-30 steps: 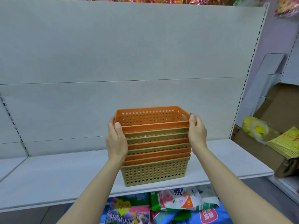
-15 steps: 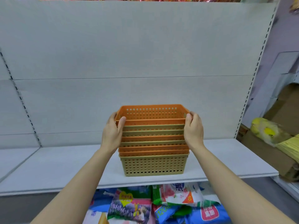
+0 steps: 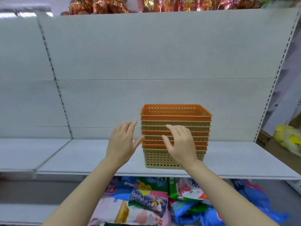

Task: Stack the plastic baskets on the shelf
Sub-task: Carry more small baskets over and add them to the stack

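A stack of several nested plastic baskets (image 3: 175, 121), orange and olive-tan with perforated walls, stands upright on the white shelf (image 3: 78, 157), an orange one on top. My left hand (image 3: 122, 144) hovers just left of the stack, fingers spread, holding nothing; whether its thumb touches the stack I cannot tell. My right hand (image 3: 180, 144) is in front of the stack's lower half with fingers apart and empty, and it hides part of the basket fronts.
A white back panel rises behind the shelf, with slotted uprights (image 3: 63, 101) at left and right. Colourful packaged goods (image 3: 146, 198) lie below the shelf. Shiny red packets (image 3: 97, 5) sit on top. A yellow bag (image 3: 288, 137) and cardboard are at far right.
Both hands have let go of the stack's sides and pulled back toward me, fingers spread. The stack stays on the shelf. The camera view has shifted so the stack appears further right.
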The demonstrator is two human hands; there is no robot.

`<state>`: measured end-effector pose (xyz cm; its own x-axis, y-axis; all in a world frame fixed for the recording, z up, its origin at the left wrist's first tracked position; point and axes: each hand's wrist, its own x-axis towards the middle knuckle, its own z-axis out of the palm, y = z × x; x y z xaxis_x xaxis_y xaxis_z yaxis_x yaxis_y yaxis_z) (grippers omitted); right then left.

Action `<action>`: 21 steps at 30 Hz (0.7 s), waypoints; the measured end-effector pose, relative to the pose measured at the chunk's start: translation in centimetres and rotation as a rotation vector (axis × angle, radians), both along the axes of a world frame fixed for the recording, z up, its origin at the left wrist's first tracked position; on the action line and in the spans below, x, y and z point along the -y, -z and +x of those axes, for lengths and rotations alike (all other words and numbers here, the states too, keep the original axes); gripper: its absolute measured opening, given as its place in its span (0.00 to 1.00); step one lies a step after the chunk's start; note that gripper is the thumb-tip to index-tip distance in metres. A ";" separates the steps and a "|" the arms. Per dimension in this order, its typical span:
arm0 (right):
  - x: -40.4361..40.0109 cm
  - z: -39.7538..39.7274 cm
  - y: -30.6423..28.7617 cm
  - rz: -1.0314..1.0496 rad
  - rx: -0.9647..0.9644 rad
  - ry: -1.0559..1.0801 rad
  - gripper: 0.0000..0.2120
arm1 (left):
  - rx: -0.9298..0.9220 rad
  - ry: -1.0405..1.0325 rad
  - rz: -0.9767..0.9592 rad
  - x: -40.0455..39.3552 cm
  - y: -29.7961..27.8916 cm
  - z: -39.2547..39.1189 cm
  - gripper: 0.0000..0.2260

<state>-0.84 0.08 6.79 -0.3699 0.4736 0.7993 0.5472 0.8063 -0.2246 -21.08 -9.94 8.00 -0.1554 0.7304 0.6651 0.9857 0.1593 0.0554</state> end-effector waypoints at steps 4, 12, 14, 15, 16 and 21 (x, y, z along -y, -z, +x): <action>4.5 -3.8 2.6 -0.023 0.030 -0.052 0.19 | -0.086 -0.098 -0.067 5.7 3.2 -3.1 0.29; 16.8 -13.4 9.2 -0.135 0.081 -0.203 0.18 | -0.049 -0.265 -0.177 20.6 11.0 -11.4 0.25; 20.2 -15.9 11.3 -0.185 0.110 -0.238 0.18 | -0.007 -0.301 -0.211 24.4 13.1 -12.7 0.24; 21.9 -17.1 12.3 -0.212 0.122 -0.256 0.18 | 0.011 -0.321 -0.224 26.2 14.2 -13.3 0.24; 23.5 -18.3 13.2 -0.234 0.130 -0.274 0.19 | 0.023 -0.340 -0.228 28.0 15.3 -14.0 0.23; 30.1 -24.1 16.7 -0.313 0.212 -0.370 0.17 | 0.134 -0.442 -0.253 35.3 19.0 -17.5 0.20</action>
